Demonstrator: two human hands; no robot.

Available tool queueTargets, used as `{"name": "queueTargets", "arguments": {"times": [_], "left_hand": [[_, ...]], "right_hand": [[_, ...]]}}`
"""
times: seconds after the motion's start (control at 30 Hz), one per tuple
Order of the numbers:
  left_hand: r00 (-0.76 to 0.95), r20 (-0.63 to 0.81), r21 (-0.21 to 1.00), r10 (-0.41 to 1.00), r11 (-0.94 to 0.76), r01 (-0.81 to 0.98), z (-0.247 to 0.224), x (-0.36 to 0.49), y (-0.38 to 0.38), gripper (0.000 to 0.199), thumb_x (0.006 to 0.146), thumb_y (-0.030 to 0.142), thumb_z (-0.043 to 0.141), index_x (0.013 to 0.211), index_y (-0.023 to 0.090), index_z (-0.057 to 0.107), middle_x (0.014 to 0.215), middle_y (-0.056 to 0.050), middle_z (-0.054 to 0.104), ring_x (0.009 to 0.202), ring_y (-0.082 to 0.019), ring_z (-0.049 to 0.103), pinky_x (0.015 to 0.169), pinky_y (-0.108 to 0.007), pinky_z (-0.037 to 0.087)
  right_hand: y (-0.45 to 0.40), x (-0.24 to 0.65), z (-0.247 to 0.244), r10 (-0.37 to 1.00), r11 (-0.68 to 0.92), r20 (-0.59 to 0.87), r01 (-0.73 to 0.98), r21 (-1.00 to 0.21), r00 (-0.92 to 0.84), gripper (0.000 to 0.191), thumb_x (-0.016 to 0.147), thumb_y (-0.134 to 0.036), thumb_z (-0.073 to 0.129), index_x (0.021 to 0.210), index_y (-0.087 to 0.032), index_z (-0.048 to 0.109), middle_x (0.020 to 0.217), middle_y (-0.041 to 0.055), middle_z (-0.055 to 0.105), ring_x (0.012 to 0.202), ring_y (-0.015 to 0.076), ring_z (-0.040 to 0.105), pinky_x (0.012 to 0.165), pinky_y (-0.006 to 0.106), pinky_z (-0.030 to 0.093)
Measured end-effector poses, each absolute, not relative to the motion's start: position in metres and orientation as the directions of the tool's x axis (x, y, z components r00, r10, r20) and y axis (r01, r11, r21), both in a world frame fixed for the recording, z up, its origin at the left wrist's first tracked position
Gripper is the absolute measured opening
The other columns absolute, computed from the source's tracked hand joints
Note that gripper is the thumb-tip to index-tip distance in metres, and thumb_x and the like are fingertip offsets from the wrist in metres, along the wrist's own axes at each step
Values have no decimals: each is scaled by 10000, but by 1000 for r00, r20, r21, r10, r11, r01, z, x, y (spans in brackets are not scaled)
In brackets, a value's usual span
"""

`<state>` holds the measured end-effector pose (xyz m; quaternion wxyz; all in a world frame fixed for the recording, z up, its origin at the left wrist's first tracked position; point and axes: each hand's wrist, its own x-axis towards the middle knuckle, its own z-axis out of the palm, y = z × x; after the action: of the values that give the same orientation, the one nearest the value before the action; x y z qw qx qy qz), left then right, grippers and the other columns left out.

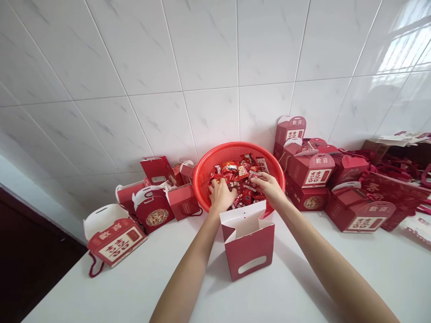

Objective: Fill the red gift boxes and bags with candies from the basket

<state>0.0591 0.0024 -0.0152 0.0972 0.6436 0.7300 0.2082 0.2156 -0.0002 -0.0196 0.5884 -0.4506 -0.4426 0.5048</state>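
Note:
A red plastic basket (206,160) stands against the wall, filled with red-wrapped candies (243,172). My left hand (221,194) reaches into the candies at the basket's left front, fingers curled down; what its fingertips hold, if anything, is hidden. On the right side, my right hand (268,187) has thumb and fingers pinched at a wrapped candy (256,177) on top of the pile. Between my forearms an upright red paper box (249,251) stands on the white table, its white-lined top open and an oval window low on its front.
Red boxes (157,214) sit left of the basket, one open box (117,240) nearest the left edge. More boxes (314,171) are stacked at right, beside red bags (397,193). A tiled wall (212,116) rises behind the white table (289,291).

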Motion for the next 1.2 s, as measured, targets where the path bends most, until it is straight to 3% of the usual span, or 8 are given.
{"name": "queueTargets", "arguments": {"times": [0.1, 0.27, 0.5, 0.6, 0.73, 0.9, 1.07, 1.2], "left_hand": [[-133, 101, 411, 986, 81, 908, -17, 58, 5, 428, 888, 370, 585, 1261, 161, 564, 1345, -216, 478, 1255, -402, 520, 934, -446, 481], [-176, 129, 526, 976, 83, 846, -21, 53, 14, 500, 932, 442, 542, 1306, 110, 528, 1298, -251, 512, 1175, -368, 603, 943, -416, 477], [-236, 138, 704, 962, 72, 706, -20, 46, 20, 455, 873, 266, 649, 1287, 95, 567, 1217, -211, 659, 1192, -310, 616, 974, -368, 473], [-232, 136, 811, 963, 26, 584, -22, 44, 24, 464, 843, 213, 669, 1285, 102, 583, 1151, -168, 712, 1088, -277, 675, 927, -343, 505], [-141, 118, 877, 983, -37, 479, -25, 44, 28, 358, 884, 86, 503, 1215, 114, 637, 1041, -115, 754, 865, -181, 734, 768, -264, 552], [-72, 141, 798, 987, -70, 599, -26, 46, 28, 322, 758, -19, 569, 974, 158, 729, 1073, -98, 754, 1026, -210, 697, 925, -293, 505], [-62, 112, 681, 992, -32, 732, -27, 49, 26, 302, 740, 84, 673, 1034, 142, 714, 1154, -188, 712, 1163, -348, 620, 1026, -445, 430], [-82, 64, 508, 995, 38, 861, -28, 54, 22, 396, 818, 309, 659, 1207, 233, 672, 1337, -199, 597, 1275, -419, 515, 1002, -523, 431]], "right_hand": [[0, 215, -19, 993, 82, 64, -193, -978, 99, 182, 617, -290, 725, 754, -217, 629, 814, 14, 700, 807, 192, 655, 730, 310, 523], [-2, 211, -18, 994, 72, 56, -187, -980, 91, 154, 599, -270, 715, 724, -214, 646, 786, 12, 703, 813, 194, 653, 752, 307, 518], [-4, 209, -20, 995, 90, 80, -184, -979, 64, 208, 603, -307, 713, 780, -213, 657, 838, 23, 727, 873, 216, 670, 826, 340, 522], [-4, 209, -22, 994, 99, 89, -165, -981, 66, 207, 609, -319, 721, 771, -213, 649, 822, 19, 724, 854, 216, 669, 806, 342, 527], [-2, 211, -24, 991, 121, 109, -159, -980, 82, 195, 609, -318, 717, 762, -219, 646, 780, 8, 709, 803, 207, 658, 765, 337, 529], [1, 213, -27, 986, 132, 114, -149, -980, 120, 216, 602, -323, 723, 769, -222, 631, 787, 6, 702, 776, 201, 644, 734, 331, 526], [3, 215, -27, 984, 138, 119, -145, -980, 133, 242, 590, -334, 720, 768, -224, 600, 753, -4, 683, 735, 193, 634, 695, 326, 528], [4, 217, -27, 982, 144, 124, -137, -980, 142, 226, 594, -327, 709, 755, -226, 587, 720, -5, 665, 705, 190, 625, 644, 319, 523]]}}
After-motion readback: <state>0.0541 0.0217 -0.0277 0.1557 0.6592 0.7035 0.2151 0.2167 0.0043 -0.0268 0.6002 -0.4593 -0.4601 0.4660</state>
